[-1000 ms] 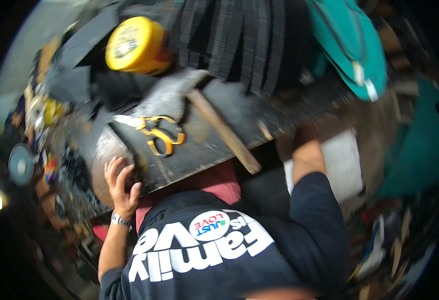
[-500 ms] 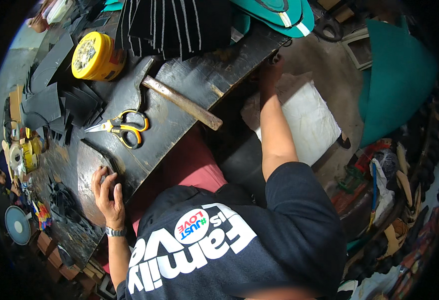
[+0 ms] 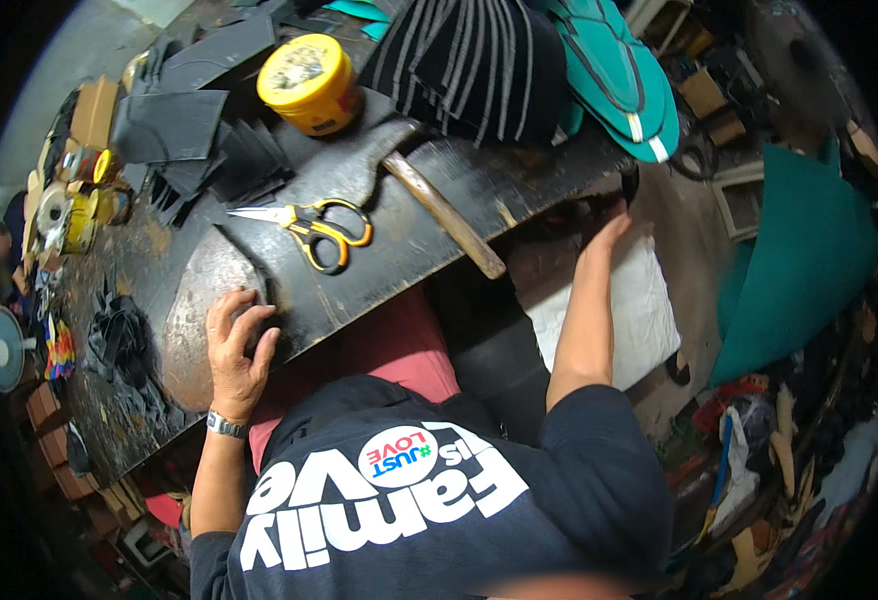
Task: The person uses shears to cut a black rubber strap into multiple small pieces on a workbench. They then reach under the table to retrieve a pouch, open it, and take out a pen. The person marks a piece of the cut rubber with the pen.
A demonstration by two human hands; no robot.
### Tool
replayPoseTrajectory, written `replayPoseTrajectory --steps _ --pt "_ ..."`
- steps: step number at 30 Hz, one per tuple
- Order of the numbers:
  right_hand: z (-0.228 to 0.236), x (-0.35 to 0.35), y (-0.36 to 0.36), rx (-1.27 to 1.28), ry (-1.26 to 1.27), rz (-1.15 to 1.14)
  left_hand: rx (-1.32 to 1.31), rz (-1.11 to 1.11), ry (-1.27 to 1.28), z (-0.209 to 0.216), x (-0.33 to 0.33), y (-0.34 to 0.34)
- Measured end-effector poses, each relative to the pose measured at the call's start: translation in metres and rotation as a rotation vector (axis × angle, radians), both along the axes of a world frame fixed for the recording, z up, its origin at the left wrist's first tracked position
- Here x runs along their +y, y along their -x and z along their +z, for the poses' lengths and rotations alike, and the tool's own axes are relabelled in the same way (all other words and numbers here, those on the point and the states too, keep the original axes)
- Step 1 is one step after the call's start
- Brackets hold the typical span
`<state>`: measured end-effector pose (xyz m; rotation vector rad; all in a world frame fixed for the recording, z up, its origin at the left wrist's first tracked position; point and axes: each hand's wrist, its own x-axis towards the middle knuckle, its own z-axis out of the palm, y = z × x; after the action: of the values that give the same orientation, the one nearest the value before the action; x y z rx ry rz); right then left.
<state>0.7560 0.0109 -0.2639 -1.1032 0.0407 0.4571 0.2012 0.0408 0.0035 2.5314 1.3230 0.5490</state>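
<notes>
Left hand (image 3: 238, 345) half-curled, empty-looking, at worn plate (image 3: 195, 305) below-left of scissors (image 3: 302, 224). Right hand (image 3: 612, 225) rightward, likely reaching; grip can't tell, needs care.

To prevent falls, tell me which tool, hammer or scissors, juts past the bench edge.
The hammer: its wooden handle's tip overhangs the edge; the orange-handled scissors lie wholly on the bench.

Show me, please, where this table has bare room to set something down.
One bare patch of table lies between the scissors and the hammer handle; another lies right of that handle, before the black stack. The far side is crowded with black sheets, a yellow tub and teal pieces. Front left, the left hand is over a rounded piece.
</notes>
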Motion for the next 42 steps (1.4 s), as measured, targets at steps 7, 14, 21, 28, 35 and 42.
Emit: replayPoseTrajectory --steps 7,14,21,28,35,42 --pt "0.040 0.020 0.003 0.052 0.099 -0.161 -0.013 0.009 0.021 0.005 -0.001 0.002" --pt "0.068 -0.025 0.029 -0.222 -0.072 -0.126 -0.019 -0.029 0.022 0.004 0.000 0.004" --pt "0.106 -0.030 0.095 -0.091 -0.322 0.171 -0.220 -0.019 -0.030 0.002 -0.004 0.011" --pt "0.124 -0.035 0.143 -0.034 -0.500 0.283 -0.361 -0.474 -0.063 0.003 -0.034 -0.001" --pt "0.138 -0.043 0.193 0.100 -0.563 0.233 -0.212 -0.829 0.355 -0.054 -0.049 -0.051" --pt "0.173 -0.076 0.235 0.167 -0.726 0.506 -0.044 -0.373 0.875 -0.131 -0.040 -0.099"
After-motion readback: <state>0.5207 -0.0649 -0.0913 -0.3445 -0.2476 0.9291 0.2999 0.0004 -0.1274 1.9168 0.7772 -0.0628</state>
